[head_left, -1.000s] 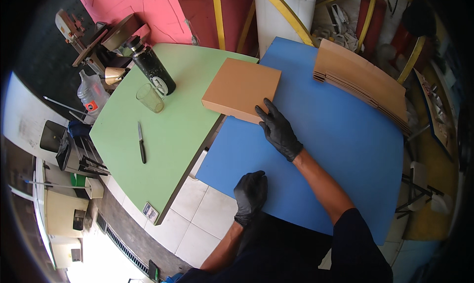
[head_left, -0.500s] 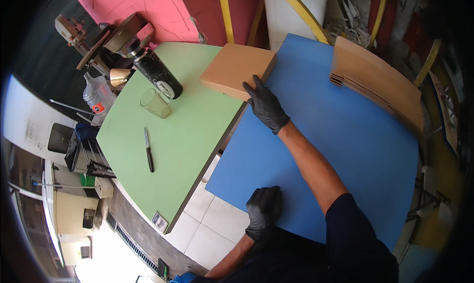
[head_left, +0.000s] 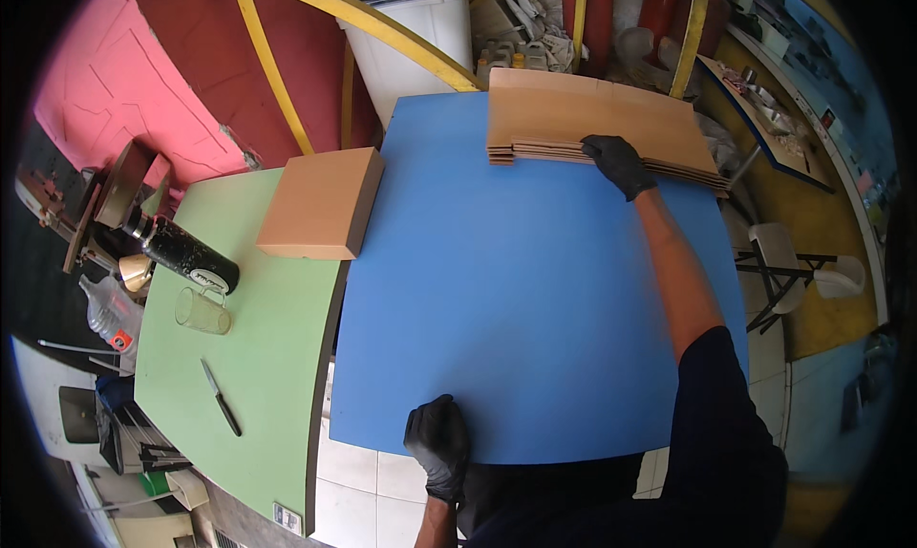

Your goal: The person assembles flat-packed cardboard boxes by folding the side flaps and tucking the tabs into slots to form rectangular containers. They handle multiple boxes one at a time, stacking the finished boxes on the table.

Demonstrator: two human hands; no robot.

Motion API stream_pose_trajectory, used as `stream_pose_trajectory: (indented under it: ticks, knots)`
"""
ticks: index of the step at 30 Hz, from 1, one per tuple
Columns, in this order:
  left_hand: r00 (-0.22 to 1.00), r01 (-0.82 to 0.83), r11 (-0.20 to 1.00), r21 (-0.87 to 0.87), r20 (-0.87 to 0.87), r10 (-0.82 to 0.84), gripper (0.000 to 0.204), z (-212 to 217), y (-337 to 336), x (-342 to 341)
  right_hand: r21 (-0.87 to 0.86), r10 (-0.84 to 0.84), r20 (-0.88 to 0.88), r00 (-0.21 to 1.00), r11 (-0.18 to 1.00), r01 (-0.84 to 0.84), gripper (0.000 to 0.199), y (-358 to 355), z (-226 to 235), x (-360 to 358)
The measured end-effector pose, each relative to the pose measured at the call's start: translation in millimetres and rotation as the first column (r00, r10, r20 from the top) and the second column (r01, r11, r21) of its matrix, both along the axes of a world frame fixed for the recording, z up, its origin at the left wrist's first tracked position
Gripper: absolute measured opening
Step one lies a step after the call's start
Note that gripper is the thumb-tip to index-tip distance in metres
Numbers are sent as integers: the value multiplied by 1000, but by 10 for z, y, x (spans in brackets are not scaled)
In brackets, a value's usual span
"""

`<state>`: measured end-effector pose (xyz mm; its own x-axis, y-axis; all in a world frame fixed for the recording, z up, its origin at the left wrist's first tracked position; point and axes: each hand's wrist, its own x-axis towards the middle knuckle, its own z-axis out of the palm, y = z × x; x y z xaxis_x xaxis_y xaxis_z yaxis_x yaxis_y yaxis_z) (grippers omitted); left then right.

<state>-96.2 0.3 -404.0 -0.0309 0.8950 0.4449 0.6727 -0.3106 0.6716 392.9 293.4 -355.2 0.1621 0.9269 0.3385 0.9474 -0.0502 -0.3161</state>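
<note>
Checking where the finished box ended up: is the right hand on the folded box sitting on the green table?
No, the right hand rests on the stack of flat cardboard.

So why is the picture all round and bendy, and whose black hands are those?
The camera sits on a person's head and looks down, and its wide lens bends straight edges. The hands are that person's own, in black gloves. The right hand reaches out and rests on a stack of flat cardboard sheets at the far side of the blue table. The left hand grips the blue table's near edge. Beside it, a green table bears a closed cardboard box, a black bottle, a glass and a pen.
</note>
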Motion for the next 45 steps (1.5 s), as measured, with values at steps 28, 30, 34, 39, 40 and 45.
stream_pose_trajectory:
  ticks: [28,30,34,39,40,45]
  knots:
    - [997,-60,995,-81,-61,56,19,28,-22,32,-163,354,-155,922,912,-377,16,511,285,696]
    - [997,-57,995,-79,-56,53,18,20,-23,27,232,39,-2,999,972,-38,17,479,344,547]
    - [998,-49,998,-42,-49,47,18,10,-12,30,598,-179,-25,984,785,158,21,273,766,386]
    - [998,-24,990,-137,50,31,16,156,54,95,809,-100,164,981,583,-76,23,-304,1364,175]
    - [980,1,982,-189,196,37,16,212,83,120,722,-135,246,960,686,-88,24,-508,1397,40]
    - [603,472,752,-461,791,106,54,437,297,339,155,162,407,899,958,-243,28,-2062,1093,-1075]
